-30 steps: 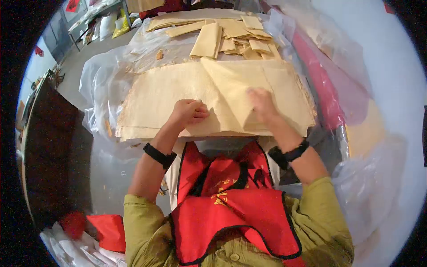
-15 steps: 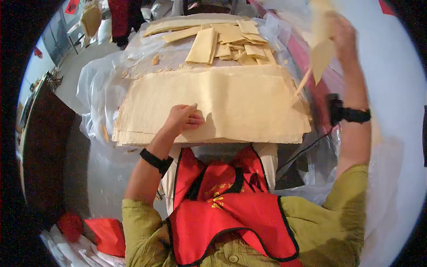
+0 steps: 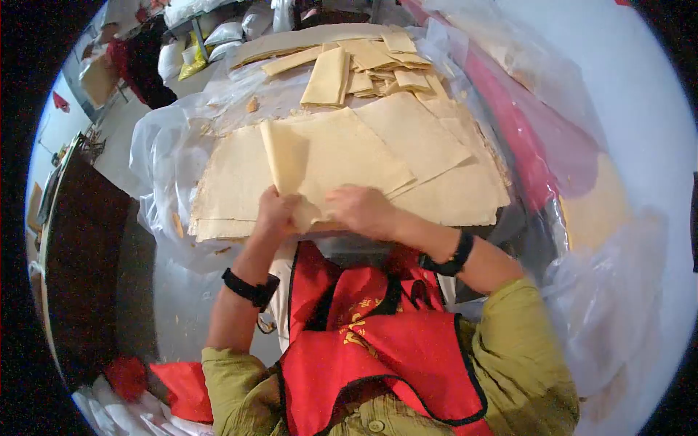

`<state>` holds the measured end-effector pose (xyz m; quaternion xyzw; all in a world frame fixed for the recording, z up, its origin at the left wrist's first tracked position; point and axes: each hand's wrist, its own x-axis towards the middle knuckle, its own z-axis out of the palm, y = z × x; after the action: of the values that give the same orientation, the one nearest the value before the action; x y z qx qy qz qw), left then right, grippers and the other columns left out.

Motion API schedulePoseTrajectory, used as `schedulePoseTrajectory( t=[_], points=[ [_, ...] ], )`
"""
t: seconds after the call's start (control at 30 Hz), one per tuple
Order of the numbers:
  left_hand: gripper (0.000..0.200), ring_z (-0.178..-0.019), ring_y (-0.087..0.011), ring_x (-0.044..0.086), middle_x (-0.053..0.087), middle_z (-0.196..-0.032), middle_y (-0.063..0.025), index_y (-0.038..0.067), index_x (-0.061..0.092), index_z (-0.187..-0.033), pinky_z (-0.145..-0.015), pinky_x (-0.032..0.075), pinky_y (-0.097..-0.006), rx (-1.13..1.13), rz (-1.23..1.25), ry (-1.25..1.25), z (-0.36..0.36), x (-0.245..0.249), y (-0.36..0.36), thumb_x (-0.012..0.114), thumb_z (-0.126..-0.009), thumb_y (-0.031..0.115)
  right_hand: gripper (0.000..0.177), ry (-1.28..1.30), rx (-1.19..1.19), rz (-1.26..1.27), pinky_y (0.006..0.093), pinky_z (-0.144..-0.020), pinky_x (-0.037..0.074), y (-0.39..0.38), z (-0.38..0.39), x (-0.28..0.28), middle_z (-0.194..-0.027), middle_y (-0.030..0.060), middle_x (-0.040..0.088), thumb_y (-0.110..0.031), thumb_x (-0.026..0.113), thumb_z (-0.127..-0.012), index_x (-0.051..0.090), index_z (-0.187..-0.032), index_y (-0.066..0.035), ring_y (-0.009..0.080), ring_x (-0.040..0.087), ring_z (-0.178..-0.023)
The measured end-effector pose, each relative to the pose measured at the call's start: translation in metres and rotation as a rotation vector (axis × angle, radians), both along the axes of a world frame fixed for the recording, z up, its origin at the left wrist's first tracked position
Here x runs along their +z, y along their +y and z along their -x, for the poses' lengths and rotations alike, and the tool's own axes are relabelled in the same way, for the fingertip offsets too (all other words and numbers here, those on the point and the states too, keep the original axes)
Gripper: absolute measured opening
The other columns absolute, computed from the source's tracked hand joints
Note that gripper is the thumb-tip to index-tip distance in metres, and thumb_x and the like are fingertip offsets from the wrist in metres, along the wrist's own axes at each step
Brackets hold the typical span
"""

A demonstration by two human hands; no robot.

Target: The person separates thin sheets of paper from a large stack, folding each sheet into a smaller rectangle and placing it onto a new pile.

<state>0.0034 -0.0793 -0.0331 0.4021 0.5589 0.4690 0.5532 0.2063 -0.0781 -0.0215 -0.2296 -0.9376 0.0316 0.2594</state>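
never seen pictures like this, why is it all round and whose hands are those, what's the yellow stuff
There is no machine here. A person wears a camera on the head. It looks forward and down, so the round, bent picture shows that person's own arms from above. The red apron at the bottom is on their chest. In front lies a wide stack of thin tan sheets on clear plastic film. Farther back is a pile of folded pieces of the same material. The left hand pinches the near edge of the top sheet, which curls upward. The right hand rests on that sheet beside it; whether it grasps the sheet is unclear.
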Motion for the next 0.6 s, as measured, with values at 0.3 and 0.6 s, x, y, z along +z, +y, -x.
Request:
schedulePoseTrajectory(
  t=[0.3,0.6],
  points=[
    [0.051,-0.097,-0.0349,0.051,0.051,-0.108,-0.0206,0.005,0.052,-0.11,-0.081,0.043,-0.0395,0.219,-0.709,1.481,0.063,-0.001,0.006,0.07,-0.065,0.021,0.046,0.123,-1.029,0.348,0.0384,-0.076,0.045,0.046,-0.185,0.014,-0.094,0.0189,0.059,-0.034,0.063,-0.071,0.053,-0.099,0.001,0.0331,0.057,-0.088],
    [0.078,-0.119,-0.0367,0.029,0.034,-0.128,-0.0175,0.005,0.043,-0.117,-0.097,0.022,-0.0511,-0.336,-0.794,1.318,-0.063,-0.013,-0.031,0.071,-0.057,0.046,0.056,0.11,-1.085,0.434,0.0378,-0.074,0.046,0.057,-0.158,0.005,-0.092,0.0218,0.059,-0.036,0.069,-0.065,0.052,-0.1,0.005,0.0322,0.058,-0.085]
  ],
)
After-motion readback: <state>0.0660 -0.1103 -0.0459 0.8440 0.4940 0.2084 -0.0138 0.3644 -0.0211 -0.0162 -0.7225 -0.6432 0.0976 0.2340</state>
